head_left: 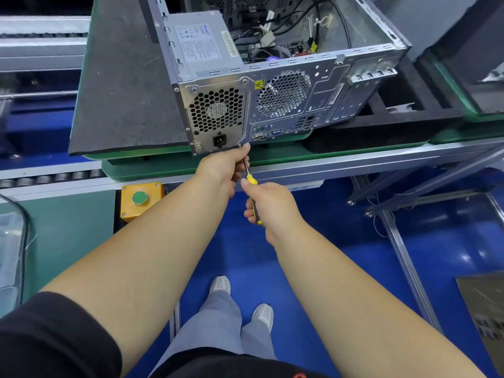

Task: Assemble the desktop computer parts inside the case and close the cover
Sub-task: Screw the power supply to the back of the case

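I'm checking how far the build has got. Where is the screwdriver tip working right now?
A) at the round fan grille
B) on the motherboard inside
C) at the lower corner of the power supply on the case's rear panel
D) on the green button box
C: the screwdriver, its handle gripped by the right hand and its shaft steadied by the left hand, points at the rear panel's bottom edge beside the power supply socket.

A factory assembly line. A roller conveyor (54, 177) with aluminium rails (354, 160) carries green pallets (152, 170) topped with black mats (122, 91). A yellow box with a green push button (140, 198) is fixed to the line's edge. The floor (313, 255) is glossy blue, and an open computer case (286, 85) sits on one pallet.
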`<state>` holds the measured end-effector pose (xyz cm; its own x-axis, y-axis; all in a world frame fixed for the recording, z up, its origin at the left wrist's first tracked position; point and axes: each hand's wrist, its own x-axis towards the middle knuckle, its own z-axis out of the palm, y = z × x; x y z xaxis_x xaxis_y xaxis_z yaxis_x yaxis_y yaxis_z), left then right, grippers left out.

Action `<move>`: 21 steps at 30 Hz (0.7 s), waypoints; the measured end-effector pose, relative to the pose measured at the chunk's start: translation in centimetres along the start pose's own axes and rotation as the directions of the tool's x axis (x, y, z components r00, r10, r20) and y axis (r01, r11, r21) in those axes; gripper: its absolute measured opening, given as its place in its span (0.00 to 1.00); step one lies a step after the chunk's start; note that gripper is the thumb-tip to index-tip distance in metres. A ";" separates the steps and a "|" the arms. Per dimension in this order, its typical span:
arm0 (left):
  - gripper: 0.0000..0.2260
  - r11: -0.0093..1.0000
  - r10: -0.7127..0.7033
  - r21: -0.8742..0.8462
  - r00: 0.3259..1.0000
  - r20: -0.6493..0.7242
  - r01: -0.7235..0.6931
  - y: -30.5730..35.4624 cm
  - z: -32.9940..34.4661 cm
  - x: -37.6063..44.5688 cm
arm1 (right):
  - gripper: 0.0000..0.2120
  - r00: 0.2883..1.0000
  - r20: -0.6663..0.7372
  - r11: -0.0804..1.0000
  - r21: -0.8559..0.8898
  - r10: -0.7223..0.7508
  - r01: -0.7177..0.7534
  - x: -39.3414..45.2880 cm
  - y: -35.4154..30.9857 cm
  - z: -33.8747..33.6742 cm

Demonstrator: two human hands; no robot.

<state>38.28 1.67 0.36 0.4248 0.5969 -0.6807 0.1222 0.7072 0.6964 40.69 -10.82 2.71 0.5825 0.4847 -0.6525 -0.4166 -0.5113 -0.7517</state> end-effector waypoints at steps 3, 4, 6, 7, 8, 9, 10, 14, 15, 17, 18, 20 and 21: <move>0.10 1.000 -0.011 -0.006 0.998 0.056 0.011 0.0 -0.3 -0.3 | 0.20 0.984 -0.118 0.987 -0.102 -0.135 0.123 0.2 0.7 0.6; 0.09 1.000 -0.017 -0.016 0.997 0.078 0.018 0.0 -0.5 -0.4 | 0.20 0.986 -0.115 0.992 -0.059 -0.122 0.116 0.1 0.7 0.8; 0.06 0.999 -0.016 -0.035 0.990 0.142 0.021 0.0 -1.1 -0.6 | 0.18 1.000 -0.023 0.989 0.149 -0.011 0.014 -0.2 0.5 1.2; 0.06 0.999 -0.016 -0.039 0.984 0.176 0.023 0.1 -1.4 -0.7 | 0.17 0.994 0.087 0.947 0.307 0.067 -0.091 -0.3 0.4 1.3; 0.06 0.999 -0.022 -0.039 0.979 0.201 0.030 0.1 -1.6 -0.9 | 0.17 0.967 0.223 0.863 0.458 0.123 -0.215 -0.3 0.2 1.3; 0.05 0.999 -0.031 -0.034 0.977 0.211 0.039 0.2 -1.7 -1.0 | 0.17 0.928 0.346 0.759 0.565 0.138 -0.324 -0.4 0.2 1.2; 0.05 0.999 -0.039 -0.022 0.978 0.205 0.044 0.3 -1.8 -1.0 | 0.17 0.896 0.425 0.687 0.614 0.127 -0.389 -0.4 0.2 1.0; 0.04 0.999 -0.026 0.024 0.990 0.141 0.023 0.6 -1.3 -0.8 | 0.20 0.934 0.334 0.854 0.442 0.126 -0.273 -0.2 0.1 0.6; 0.05 0.999 -0.018 0.034 0.991 0.134 0.014 0.6 -1.3 -0.7 | 0.19 0.968 0.225 0.941 0.291 0.107 -0.172 -0.2 0.0 0.6; 0.05 0.998 0.009 0.054 0.991 0.133 -0.016 0.4 -1.1 -0.4 | 0.17 0.999 -0.007 0.997 -0.070 -0.042 0.042 0.0 0.2 0.7; 0.05 0.998 0.020 0.057 0.991 0.129 -0.027 0.3 -1.0 -0.4 | 0.18 0.985 -0.086 0.970 -0.209 -0.148 0.127 0.2 0.5 0.7; 0.05 0.999 0.030 0.038 0.993 0.112 -0.034 0.1 -0.9 -0.3 | 0.21 0.949 -0.156 0.926 -0.308 -0.275 0.218 0.1 1.1 1.0; 0.05 0.999 0.032 0.025 0.994 0.104 -0.035 0.0 -0.8 -0.3 | 0.21 0.953 -0.152 0.945 -0.237 -0.263 0.223 0.1 1.1 1.3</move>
<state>37.39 1.82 0.43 0.5198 0.5764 -0.6305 0.1293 0.6764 0.7251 39.42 -10.45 1.70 0.7708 0.4880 -0.4094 -0.0983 -0.5439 -0.8334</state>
